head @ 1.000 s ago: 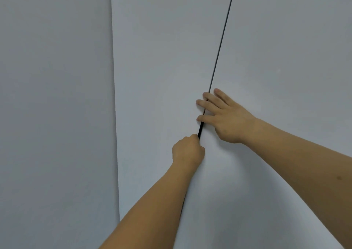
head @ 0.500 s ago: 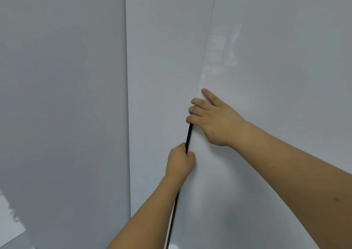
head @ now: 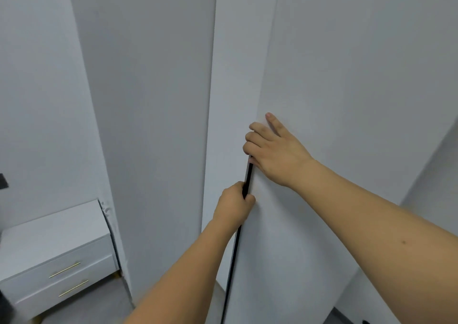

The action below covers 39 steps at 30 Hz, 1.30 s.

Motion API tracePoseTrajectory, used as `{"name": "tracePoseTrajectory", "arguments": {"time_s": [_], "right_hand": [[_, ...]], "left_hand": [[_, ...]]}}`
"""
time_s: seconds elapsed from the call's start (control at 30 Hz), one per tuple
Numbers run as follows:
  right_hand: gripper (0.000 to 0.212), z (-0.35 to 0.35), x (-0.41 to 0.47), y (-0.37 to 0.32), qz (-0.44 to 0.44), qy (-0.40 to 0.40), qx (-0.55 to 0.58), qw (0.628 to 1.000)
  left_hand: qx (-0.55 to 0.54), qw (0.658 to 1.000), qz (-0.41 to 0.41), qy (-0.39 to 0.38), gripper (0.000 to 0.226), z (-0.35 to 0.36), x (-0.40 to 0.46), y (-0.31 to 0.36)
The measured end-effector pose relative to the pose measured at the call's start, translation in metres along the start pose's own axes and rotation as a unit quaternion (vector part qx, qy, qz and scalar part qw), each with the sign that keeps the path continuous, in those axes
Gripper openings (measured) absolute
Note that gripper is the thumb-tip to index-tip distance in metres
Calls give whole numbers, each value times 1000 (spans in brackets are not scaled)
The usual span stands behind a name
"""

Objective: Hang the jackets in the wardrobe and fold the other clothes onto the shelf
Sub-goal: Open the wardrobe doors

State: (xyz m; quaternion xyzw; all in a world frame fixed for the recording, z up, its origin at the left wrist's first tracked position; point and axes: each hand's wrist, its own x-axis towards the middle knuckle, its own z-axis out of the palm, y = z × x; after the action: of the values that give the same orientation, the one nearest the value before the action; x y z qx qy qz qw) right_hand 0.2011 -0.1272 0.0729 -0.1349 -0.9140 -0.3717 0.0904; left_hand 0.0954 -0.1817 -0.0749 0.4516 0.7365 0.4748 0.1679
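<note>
Wardrobe doors are plain pale grey, no handles, with a thin black edge strip between them. The right door (head: 347, 100) sits slightly ajar. Right hand (head: 275, 150) hooks its fingers around that door's left edge; left hand (head: 234, 206) grips the same edge just below.

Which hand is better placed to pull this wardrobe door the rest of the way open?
Probably the right hand: its fingers hook over the free edge of the door, higher up. The left hand grips the same edge lower down and could assist.
</note>
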Motion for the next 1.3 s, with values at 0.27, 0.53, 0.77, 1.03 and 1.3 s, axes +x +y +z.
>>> {"name": "tracePoseTrajectory", "arguments": {"time_s": [0.27,0.53,0.77,1.03,1.3], "right_hand": [[43,-49,-86,-25,-13,13,-53,998],[47,-85,-153,-46,26,1,-108,994],[39,-110,-212,-47,44,-12,-123,991],[38,-134,-240,-46,26,-53,-139,988],[34,-130,-198,-61,95,1,-164,982]], "left_hand": [[-6,999,40,-17,23,-5,-103,14],[14,997,72,-18,47,16,-157,28],[40,996,81,20,64,52,-210,55],[19,999,8,39,56,72,-245,79],[71,995,59,-28,64,48,-228,53]]}}
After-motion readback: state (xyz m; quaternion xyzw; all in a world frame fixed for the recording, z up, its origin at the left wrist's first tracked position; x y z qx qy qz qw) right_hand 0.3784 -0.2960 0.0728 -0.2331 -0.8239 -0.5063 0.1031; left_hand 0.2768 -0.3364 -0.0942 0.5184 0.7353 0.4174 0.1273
